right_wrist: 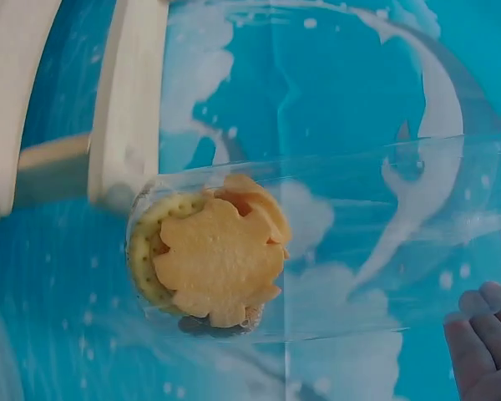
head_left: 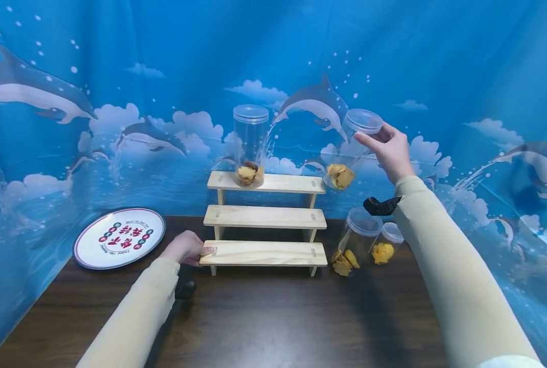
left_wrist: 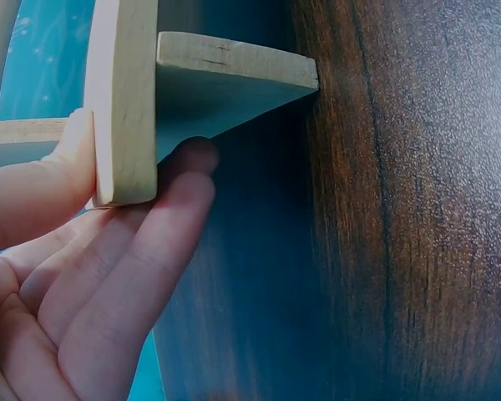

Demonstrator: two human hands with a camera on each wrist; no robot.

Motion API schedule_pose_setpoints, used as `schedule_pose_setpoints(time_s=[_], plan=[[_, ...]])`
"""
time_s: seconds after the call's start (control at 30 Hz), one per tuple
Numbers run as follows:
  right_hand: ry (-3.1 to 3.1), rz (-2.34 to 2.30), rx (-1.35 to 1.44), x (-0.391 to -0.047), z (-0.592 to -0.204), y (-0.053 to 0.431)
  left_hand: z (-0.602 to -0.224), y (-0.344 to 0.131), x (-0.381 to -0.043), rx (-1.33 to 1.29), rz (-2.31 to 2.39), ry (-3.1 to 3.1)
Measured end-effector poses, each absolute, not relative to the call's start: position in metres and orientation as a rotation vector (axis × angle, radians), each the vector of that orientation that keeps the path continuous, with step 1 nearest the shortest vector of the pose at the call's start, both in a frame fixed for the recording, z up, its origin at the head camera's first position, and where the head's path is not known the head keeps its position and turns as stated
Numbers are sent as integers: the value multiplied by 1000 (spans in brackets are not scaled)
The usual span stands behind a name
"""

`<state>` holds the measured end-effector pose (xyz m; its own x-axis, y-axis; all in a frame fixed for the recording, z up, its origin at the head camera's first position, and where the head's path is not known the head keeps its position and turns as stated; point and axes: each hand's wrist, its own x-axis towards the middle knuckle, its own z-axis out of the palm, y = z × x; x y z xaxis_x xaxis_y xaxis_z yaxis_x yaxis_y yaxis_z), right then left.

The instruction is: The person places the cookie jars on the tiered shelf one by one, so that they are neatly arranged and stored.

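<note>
Blue backdrop (head_left: 200, 46) printed with dolphins and clouds, hung behind a dark wood-grain table (head_left: 273, 317). On the table: one three-tier wooden rack (head_left: 264, 216), with a clear lidded jar (head_left: 250, 135) of biscuits upright on its top tier, left of centre. Principal item: the raised jar (head_left: 352, 148), clear, lidded, biscuits at its base, tilted in the air at the right end of that tier; whether its base touches the board, you cannot tell. Handling, as judged: if you set it on the top tier, bring its base fully over the board, right it before it bears weight, and keep it apart from its neighbour; a base caught on the tier's end could tip it. Lower it gently, lest the biscuits jolt. Your right hand (head_left: 390, 153): curled about the raised jar just under the lid, thumb to the near side. Your left hand (head_left: 190, 249): closed narrowly on the left end of the lowest tier, thumb above, fingers beneath; keep that steadying pressure light, since a pull could shift the rack.
</note>
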<state>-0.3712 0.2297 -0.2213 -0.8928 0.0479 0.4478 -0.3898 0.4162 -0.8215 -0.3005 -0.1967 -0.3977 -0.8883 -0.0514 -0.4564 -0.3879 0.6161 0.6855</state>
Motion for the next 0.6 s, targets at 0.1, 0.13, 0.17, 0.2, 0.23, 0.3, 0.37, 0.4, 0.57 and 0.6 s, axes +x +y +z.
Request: schedule_pose_setpoints(time_s=[0.1, 0.13, 0.17, 0.2, 0.23, 0.3, 0.37, 0.4, 0.57, 0.6], plan=[[-2245, 1499, 346, -374, -219, 215, -398, -198, -301, -347, 1176, 2457], [-2238, 1511, 361, -376, -219, 211, -398, -197, -300, -349, 1171, 2464], [-2234, 1517, 373, -377, -219, 206, -399, -196, -300, -353, 1167, 2469], [-2225, 1532, 387, -378, -219, 201, -399, -195, -299, -356, 1161, 2481], [-2219, 1540, 397, -379, -219, 197, -399, -195, -299, -355, 1155, 2490], [-2211, 1546, 410, -382, -219, 188, -398, -193, -298, -364, 1143, 2506], [-2205, 1564, 424, -385, -219, 178, -398, -192, -298, -373, 1129, 2515], [-2203, 1573, 431, -386, -220, 174, -398, -192, -298, -376, 1125, 2517], [-2220, 1597, 462, -393, -224, 150, -397, -193, -298, -411, 1127, 2497], [-2224, 1597, 469, -394, -224, 146, -396, -193, -298, -413, 1128, 2493]])
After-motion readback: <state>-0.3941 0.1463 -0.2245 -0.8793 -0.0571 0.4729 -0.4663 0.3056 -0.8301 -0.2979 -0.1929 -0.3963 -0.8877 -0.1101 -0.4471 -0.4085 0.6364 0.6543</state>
